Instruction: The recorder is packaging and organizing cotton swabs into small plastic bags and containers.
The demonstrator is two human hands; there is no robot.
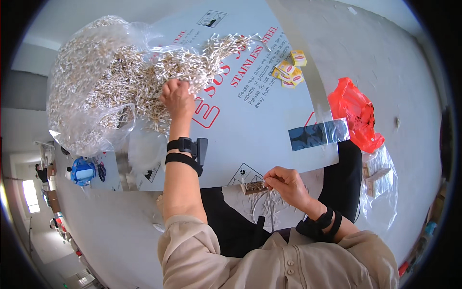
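Note:
My left hand (pixel 179 98) reaches onto a large heap of cotton swabs (pixel 192 67), fingers curled with their tips among the sticks. The swabs have pale wooden sticks and white ends. They spill from a big clear plastic bag (pixel 72 96) on the left. At the near table edge my right hand (pixel 288 187) is closed, thumb and forefinger pinched together. Its fingertips meet the right end of a small brown holder (pixel 253 188) with thin sticks or bristles in it. Whatever the pinch holds is too small to make out.
Small yellow and white boxes (pixel 288 72) lie at the right of the film-covered steel tabletop (pixel 260 130). Dark tape (pixel 317 135) crosses its right edge. Beyond are a red plastic bag (pixel 353 113) and a clear bag of white packs (pixel 378 176). Loose swabs (pixel 279 207) lie below the near edge.

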